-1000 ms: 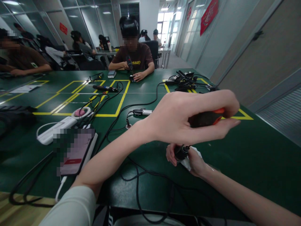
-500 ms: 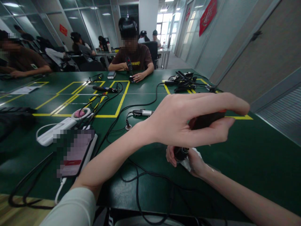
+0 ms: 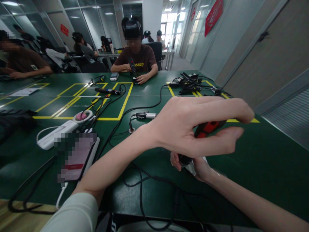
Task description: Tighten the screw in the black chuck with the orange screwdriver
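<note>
Left hand hides most of the red-black handle; right hand half-covered.

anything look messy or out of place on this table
Nothing looks spilled or broken. The oddest part is loose black cables trailing across the green table under the left hand, which grips a red-and-black tool handle.

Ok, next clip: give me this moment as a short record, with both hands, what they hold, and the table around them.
left hand: wrapped around a red and black tool handle, held above the right hand
right hand: pinching the tool's dark lower end over a small white piece
surface: green table with yellow lines
nearby: black cables, white power strip, phone
others: person in brown shirt seated opposite
</note>
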`<state>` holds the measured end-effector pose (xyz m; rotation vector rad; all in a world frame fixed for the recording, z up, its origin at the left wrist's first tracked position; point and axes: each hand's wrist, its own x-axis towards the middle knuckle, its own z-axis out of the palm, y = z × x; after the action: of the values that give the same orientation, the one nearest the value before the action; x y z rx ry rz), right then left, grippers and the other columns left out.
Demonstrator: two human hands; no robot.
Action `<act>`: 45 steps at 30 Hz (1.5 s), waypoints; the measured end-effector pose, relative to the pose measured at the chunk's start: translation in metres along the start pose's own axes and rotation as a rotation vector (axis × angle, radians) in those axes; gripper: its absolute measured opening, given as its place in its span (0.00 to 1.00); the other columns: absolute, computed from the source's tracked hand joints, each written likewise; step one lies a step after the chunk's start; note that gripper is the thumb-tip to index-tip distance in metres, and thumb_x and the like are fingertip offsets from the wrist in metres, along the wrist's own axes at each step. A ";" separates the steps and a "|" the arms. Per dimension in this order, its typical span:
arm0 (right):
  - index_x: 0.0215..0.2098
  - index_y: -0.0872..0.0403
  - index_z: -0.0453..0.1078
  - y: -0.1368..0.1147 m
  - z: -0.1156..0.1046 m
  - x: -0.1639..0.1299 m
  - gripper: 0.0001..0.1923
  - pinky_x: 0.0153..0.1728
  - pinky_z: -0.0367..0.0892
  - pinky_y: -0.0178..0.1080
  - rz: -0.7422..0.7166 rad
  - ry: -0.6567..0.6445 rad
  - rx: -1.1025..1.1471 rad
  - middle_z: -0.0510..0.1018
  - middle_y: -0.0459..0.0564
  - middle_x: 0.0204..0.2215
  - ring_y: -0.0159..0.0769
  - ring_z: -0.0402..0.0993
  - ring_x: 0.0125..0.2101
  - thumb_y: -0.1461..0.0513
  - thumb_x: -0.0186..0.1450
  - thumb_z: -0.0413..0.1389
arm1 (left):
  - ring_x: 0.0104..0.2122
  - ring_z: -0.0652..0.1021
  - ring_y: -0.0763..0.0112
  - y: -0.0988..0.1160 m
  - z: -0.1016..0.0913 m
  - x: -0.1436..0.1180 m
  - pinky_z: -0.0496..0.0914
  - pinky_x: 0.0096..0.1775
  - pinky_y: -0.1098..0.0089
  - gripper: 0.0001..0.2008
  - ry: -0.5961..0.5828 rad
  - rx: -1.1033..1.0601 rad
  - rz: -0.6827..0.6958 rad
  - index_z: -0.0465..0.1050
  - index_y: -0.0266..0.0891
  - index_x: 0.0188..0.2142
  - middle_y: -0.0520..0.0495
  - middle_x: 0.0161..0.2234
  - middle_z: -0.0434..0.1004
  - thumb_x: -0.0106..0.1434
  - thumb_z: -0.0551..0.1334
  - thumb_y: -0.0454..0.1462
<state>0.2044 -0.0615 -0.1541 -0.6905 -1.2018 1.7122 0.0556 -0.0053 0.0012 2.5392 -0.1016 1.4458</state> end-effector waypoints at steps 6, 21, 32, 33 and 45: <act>0.23 0.54 0.75 -0.001 0.001 0.000 0.25 0.31 0.66 0.42 0.009 0.013 0.008 0.73 0.48 0.15 0.39 0.68 0.22 0.46 0.69 0.59 | 0.41 0.85 0.73 -0.002 -0.001 -0.003 0.80 0.46 0.70 0.17 -0.109 -0.041 -0.124 0.74 0.36 0.52 0.46 0.45 0.86 0.70 0.52 0.34; 0.23 0.54 0.76 -0.002 0.002 0.000 0.25 0.31 0.67 0.42 0.012 -0.002 0.020 0.74 0.48 0.16 0.39 0.69 0.21 0.46 0.70 0.58 | 0.28 0.78 0.78 -0.002 -0.003 -0.003 0.74 0.35 0.74 0.20 -0.132 -0.054 -0.128 0.74 0.34 0.55 0.49 0.35 0.83 0.70 0.50 0.37; 0.23 0.53 0.75 -0.004 0.004 0.001 0.23 0.31 0.67 0.43 0.010 0.010 0.004 0.73 0.48 0.15 0.39 0.68 0.21 0.46 0.68 0.59 | 0.37 0.83 0.76 -0.001 -0.003 -0.004 0.77 0.42 0.74 0.11 -0.081 -0.003 -0.125 0.75 0.40 0.47 0.48 0.42 0.85 0.73 0.55 0.40; 0.24 0.53 0.75 -0.005 0.004 0.001 0.23 0.31 0.67 0.43 0.009 0.004 0.003 0.73 0.48 0.16 0.39 0.68 0.21 0.47 0.69 0.58 | 0.33 0.81 0.77 -0.002 -0.003 -0.004 0.76 0.40 0.74 0.11 -0.078 0.034 -0.117 0.75 0.40 0.43 0.49 0.38 0.84 0.74 0.55 0.40; 0.22 0.54 0.76 -0.002 0.004 0.002 0.27 0.32 0.67 0.42 -0.001 0.002 -0.002 0.74 0.49 0.15 0.39 0.69 0.21 0.44 0.70 0.57 | 0.29 0.78 0.76 -0.001 -0.002 -0.005 0.72 0.34 0.74 0.13 -0.094 0.058 -0.084 0.70 0.40 0.39 0.49 0.32 0.78 0.73 0.51 0.42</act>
<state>0.2010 -0.0610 -0.1504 -0.6923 -1.2029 1.7093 0.0512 -0.0041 -0.0020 2.6244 0.0315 1.3170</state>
